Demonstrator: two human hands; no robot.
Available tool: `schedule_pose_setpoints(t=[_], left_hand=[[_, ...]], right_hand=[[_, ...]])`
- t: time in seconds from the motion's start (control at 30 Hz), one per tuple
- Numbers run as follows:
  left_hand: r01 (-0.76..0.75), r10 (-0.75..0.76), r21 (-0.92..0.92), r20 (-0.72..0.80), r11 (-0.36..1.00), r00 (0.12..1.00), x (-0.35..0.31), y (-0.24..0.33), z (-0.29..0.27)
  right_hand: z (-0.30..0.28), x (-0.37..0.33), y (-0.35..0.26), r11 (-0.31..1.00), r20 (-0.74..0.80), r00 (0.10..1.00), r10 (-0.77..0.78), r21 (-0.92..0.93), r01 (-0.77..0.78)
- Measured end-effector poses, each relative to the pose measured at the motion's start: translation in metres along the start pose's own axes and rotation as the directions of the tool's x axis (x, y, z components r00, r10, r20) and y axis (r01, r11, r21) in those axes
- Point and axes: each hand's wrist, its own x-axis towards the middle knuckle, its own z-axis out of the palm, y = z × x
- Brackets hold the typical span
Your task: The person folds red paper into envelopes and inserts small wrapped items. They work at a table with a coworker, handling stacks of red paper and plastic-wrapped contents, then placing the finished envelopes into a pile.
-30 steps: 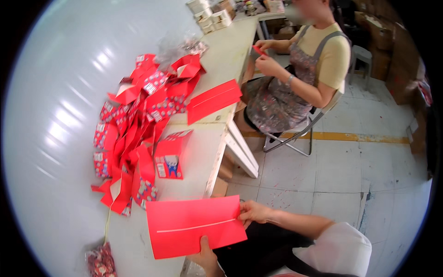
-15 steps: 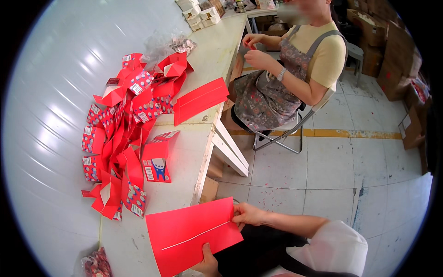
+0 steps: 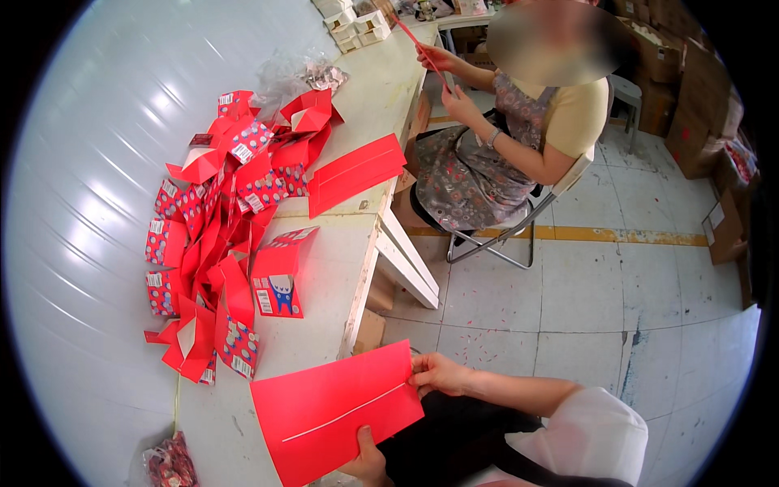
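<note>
A flat red card (image 3: 324, 406) with a thin white strip along it lies tilted over the table's near edge. My left hand (image 3: 367, 461) grips its lower edge, thumb on top and the fingers hidden beneath. My right hand (image 3: 438, 375) pinches the card's right edge at the end of the white strip; whether the strip is lifted there I cannot tell. Beyond the card, a folded red carton with a blue cartoon figure (image 3: 277, 284) stands on the table. Left of it lies a heap of folded red cartons (image 3: 215, 235), some with dotted patterns and white labels.
Another flat red card (image 3: 357, 174) lies farther along the table (image 3: 324, 341). Across from me a person in a floral apron (image 3: 487, 178) sits on a folding chair, holding a red strip-like piece (image 3: 422, 53). A clear bag (image 3: 170, 461) lies near-left; white boxes (image 3: 357, 28) stand far back.
My card has shifted slightly left and up, with both hands keeping their grip. The seated person has raised a red piece that was held low before.
</note>
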Motion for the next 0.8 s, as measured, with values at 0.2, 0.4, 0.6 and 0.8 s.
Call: schedule_pose_setpoints(t=[0.2, 0.4, 0.6, 0.8], left_hand=[[0.141, -0.139, 0.068, -0.022, 0.988, 0.990, 0.003, -0.007, -0.011], [0.188, -0.212, 0.527, -0.014, 0.829, 0.977, 0.000, -0.010, -0.023], [0.332, -0.345, 0.526, -0.078, 0.783, 0.936, 0.018, 0.018, -0.006], [0.116, -0.117, 0.022, 0.074, 0.993, 0.990, 0.018, 0.035, 0.012]], right_hand=[[0.000, -0.008, 0.003, 0.984, 0.111, 0.993, -0.028, 0.179, 0.008], [0.010, 0.000, 0.000, 0.998, 0.042, 0.999, -0.022, -0.058, 0.025], [0.002, 0.008, -0.016, 0.966, 0.035, 0.997, -0.063, -0.248, 0.069], [-0.002, -0.011, -0.012, 0.990, 0.003, 1.000, -0.007, -0.143, 0.008]])
